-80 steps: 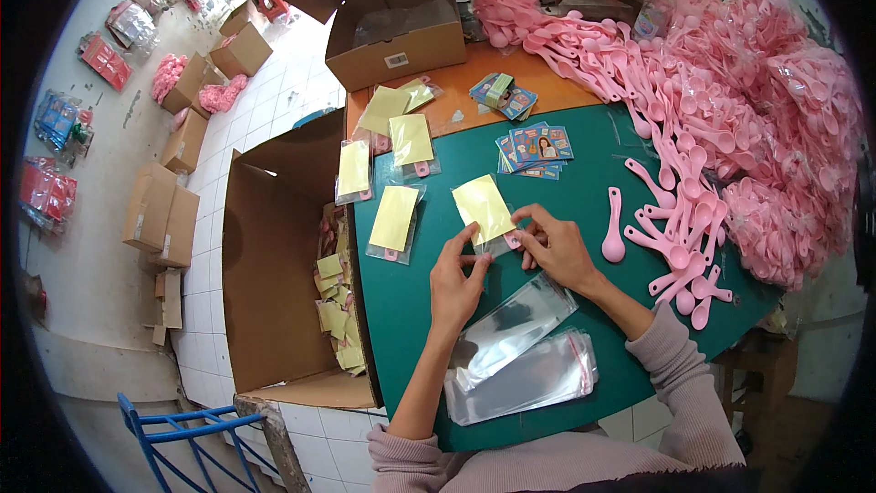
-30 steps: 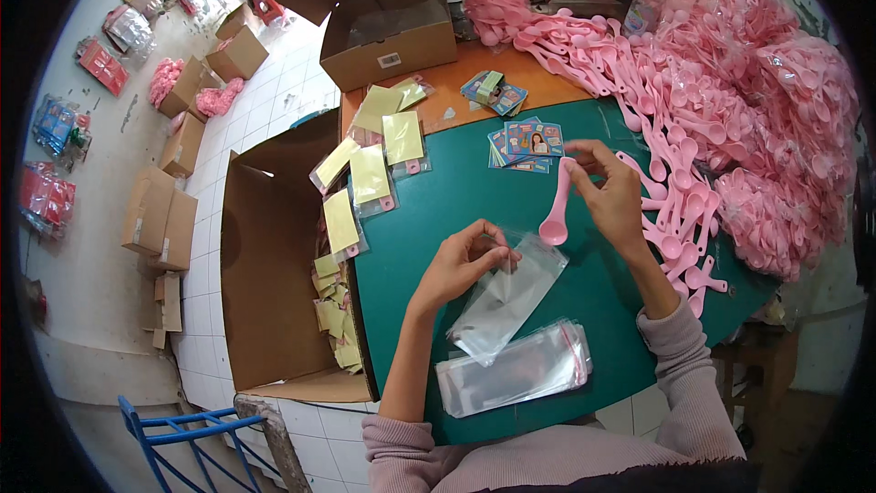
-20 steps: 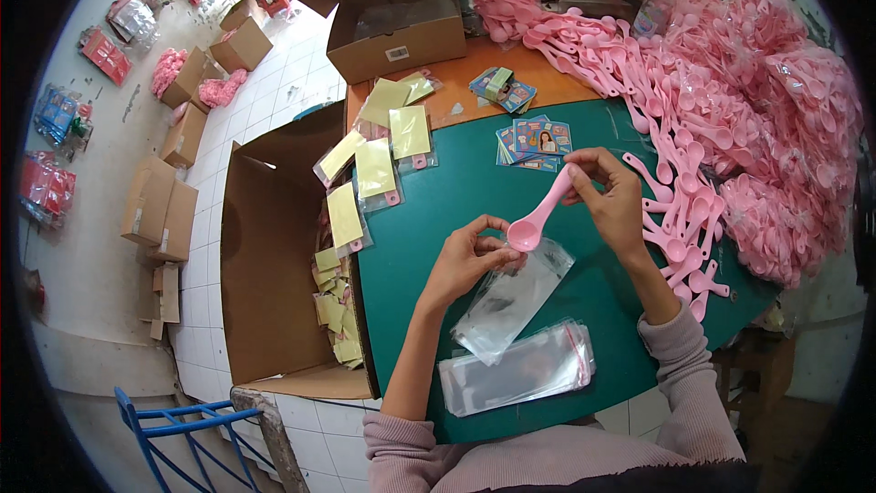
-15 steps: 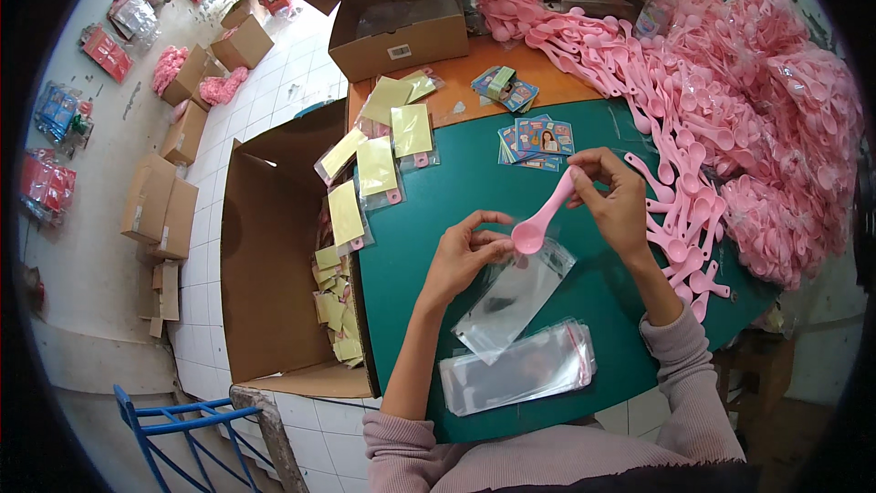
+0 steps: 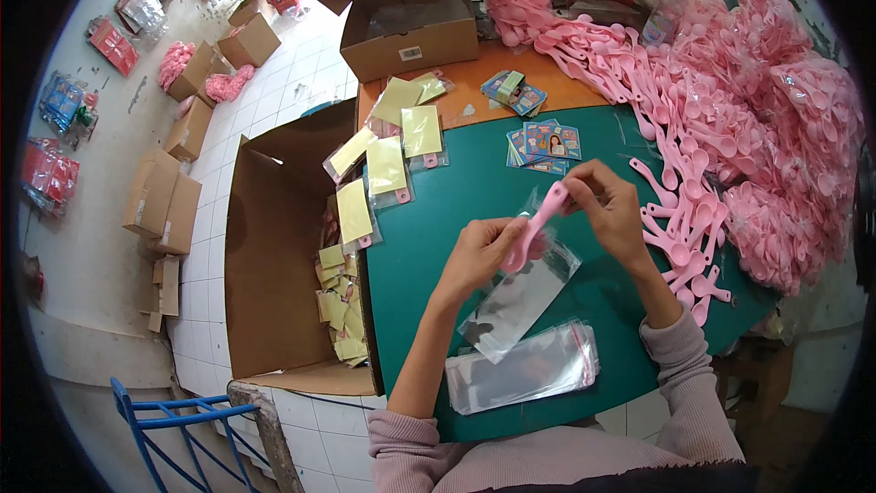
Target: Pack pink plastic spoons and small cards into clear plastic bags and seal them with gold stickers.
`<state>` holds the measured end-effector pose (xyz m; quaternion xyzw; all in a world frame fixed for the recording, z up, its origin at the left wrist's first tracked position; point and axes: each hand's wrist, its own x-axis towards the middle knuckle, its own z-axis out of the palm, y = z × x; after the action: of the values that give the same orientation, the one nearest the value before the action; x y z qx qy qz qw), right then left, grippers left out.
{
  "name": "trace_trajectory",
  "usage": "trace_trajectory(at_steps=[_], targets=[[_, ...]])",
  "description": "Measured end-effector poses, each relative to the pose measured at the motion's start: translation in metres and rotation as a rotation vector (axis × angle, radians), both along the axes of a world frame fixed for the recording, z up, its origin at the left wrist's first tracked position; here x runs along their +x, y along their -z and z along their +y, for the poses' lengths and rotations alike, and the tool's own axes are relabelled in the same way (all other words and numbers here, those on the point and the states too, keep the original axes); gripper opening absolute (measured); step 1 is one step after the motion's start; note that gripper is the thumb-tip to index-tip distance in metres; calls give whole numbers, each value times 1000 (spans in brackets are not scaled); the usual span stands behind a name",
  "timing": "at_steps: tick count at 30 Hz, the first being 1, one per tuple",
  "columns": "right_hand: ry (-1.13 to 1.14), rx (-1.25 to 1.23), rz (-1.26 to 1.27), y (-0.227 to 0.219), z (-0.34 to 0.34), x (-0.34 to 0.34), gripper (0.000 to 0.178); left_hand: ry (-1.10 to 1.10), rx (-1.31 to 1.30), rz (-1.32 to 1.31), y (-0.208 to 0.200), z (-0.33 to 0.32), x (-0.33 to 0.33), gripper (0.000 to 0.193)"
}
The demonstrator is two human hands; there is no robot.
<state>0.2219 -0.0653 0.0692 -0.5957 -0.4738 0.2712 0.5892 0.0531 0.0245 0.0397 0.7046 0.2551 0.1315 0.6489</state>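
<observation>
A pink plastic spoon (image 5: 540, 219) slants over the green tabletop between my hands, its bowl end low beside my left thumb. My right hand (image 5: 606, 216) pinches the handle's upper end. Closed around the mouth of a clear plastic bag (image 5: 525, 297), my left hand (image 5: 481, 256) has its thumb against the spoon. The bowl end overlaps the bag's top; how far it is inside is hard to make out. Below lies a stack of clear bags (image 5: 525, 372). Beyond my hands, printed blue cards (image 5: 551, 141) lie fanned out.
Loose pink spoons (image 5: 680, 224) and bulging bags of spoons (image 5: 776, 110) cover the right side. Packed pouches with yellow cards (image 5: 385, 164) lie at the left table edge, beside a deep cardboard box (image 5: 283, 265). An open carton (image 5: 411, 41) stands at the back.
The spoon has tipped bowl-down toward the bag's mouth and now meets my left thumb. My left hand has closed in on it, and my right hand has come slightly lower.
</observation>
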Motion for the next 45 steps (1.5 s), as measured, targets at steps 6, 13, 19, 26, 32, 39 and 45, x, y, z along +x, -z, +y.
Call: trace_trajectory(at_steps=[6, 13, 19, 26, 32, 39, 45], targets=[[-454, 118, 21, 34, 19, 11, 42, -137, -202, -107, 5, 5, 4, 37], [147, -202, -679, 68, 75, 114, 27, -72, -250, -92, 12, 14, 3, 37], [174, -241, -524, 63, 74, 115, 24, 36, -140, 11, 7, 17, 1, 37], [293, 185, -913, 64, 67, 126, 19, 52, -244, -50, 7, 10, 8, 35], [-132, -313, -122, -8, 26, 63, 12, 21, -292, -58, 8, 14, 0, 35], [-407, -262, -456, -10, 12, 50, 12, -4, -164, 100, 10, 11, 2, 35], [-52, -325, -255, -39, 5, 44, 13, 2, -334, -38, 10, 7, 4, 35]])
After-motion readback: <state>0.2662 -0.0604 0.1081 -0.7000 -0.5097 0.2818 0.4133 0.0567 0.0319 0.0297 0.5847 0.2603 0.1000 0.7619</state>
